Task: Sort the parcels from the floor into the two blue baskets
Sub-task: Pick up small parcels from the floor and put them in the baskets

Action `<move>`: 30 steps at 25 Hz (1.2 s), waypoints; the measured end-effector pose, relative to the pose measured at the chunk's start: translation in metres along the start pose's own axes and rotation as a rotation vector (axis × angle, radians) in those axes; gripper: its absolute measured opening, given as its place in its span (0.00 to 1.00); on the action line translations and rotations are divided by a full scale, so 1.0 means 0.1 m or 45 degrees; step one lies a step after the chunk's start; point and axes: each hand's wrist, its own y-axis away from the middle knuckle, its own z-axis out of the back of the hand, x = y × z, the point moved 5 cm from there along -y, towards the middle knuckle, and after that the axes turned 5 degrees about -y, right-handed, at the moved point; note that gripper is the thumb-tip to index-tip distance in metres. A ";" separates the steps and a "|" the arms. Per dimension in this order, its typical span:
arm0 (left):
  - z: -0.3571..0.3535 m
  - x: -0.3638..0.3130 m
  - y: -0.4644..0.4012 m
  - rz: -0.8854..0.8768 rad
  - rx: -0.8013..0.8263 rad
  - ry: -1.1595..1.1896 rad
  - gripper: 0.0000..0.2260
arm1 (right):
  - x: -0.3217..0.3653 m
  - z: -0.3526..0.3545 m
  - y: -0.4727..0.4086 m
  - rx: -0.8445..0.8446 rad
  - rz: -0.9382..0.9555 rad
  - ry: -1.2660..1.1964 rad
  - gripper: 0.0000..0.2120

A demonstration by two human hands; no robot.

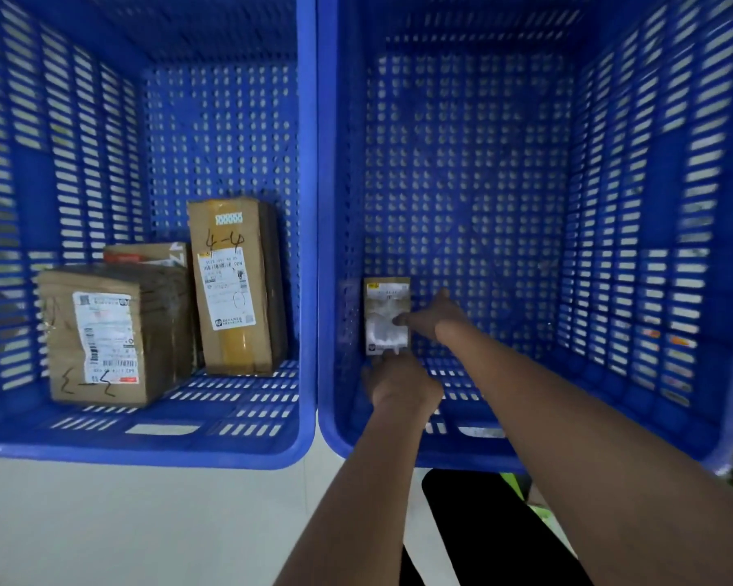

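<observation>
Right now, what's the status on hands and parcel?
Both hands on small parcel in right basket: left hand at its near edge, right hand on its label. Grip unclear. Nothing in the way.

Both baskets, the left basket and the right basket, are bright blue plastic, their walls slotted and their bottoms dotted with holes. The three boxes in the left one are brown cardboard with white printed labels and black scrawled numbers. The small parcel is tan with a white label. The floor is pale grey-white.

perforated plastic baskets, matt cardboard parcels
</observation>
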 end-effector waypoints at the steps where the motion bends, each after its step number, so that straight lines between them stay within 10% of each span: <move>1: 0.12 0.00 0.10 -0.016 -0.036 -0.047 0.24 | -0.01 0.21 0.16 -0.045 0.019 0.044 0.57; 16: 2.80 -0.96 3.57 -0.539 -0.809 -0.574 0.27 | -0.51 3.04 4.37 -0.729 0.404 0.010 0.52; 30: 0.56 -2.97 5.44 -1.065 -0.839 -1.167 0.27 | -4.46 2.67 6.43 -1.022 -0.234 -0.475 0.43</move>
